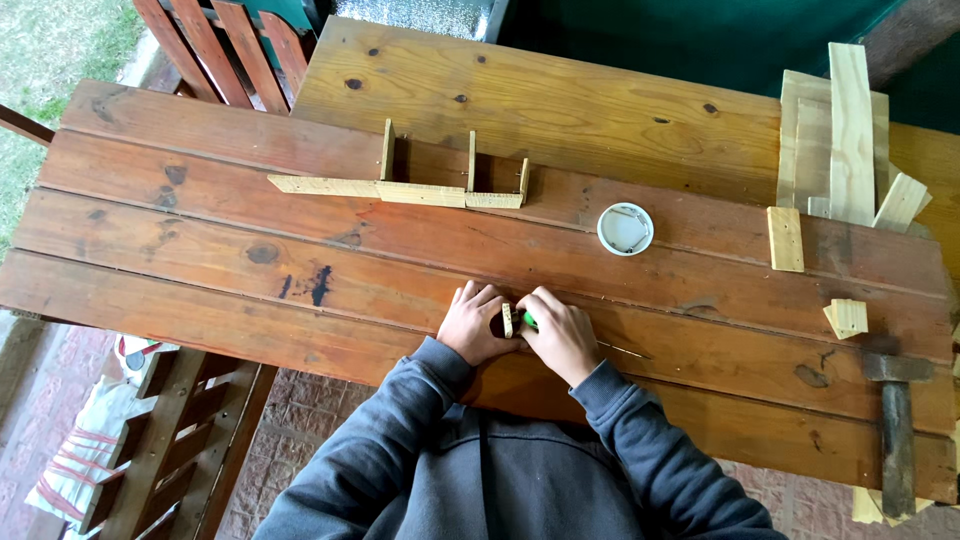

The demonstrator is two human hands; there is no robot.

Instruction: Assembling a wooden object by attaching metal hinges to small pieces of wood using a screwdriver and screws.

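A small pale wooden block [507,320] is gripped by both hands at lower centre.
It is pinched upright on the brown plank table [300,270] by left hand [476,325] and right hand [560,330] fingers; a green object [529,321] is clasped too.

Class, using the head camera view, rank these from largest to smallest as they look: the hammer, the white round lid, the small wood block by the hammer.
1. Hammer
2. White round lid
3. Small wood block

Lid and block look close in size; that ranking is unsure.
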